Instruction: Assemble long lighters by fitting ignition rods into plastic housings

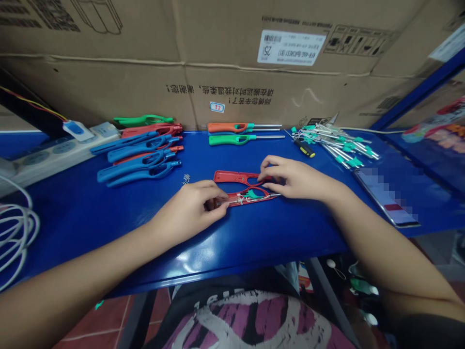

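On the blue tabletop in front of me lie two halves of a red gas lighter casing. The nearer red half (pixel 238 199) holds a green trigger (pixel 251 194), white wires and the start of a metal tube. My left hand (pixel 196 206) is closed around this half's left end, and its fingertips hide what lies there. Just behind it sits the other red half (pixel 232 177), its inner side facing up. My right hand (pixel 290 177) has its fingers curled on that half's right end, with the thumb close to the metal tube.
Several blue, red and green casings (pixel 145 160) are stacked at left beside a power strip (pixel 47 152). Assembled orange (pixel 227 128) and green lighters (pixel 228 140) lie against the carton (pixel 145 87). Several metal tubes with green triggers (pixel 341 143), a screwdriver (pixel 304 148), a phone (pixel 387 196) and small screws (pixel 186 179) lie around.
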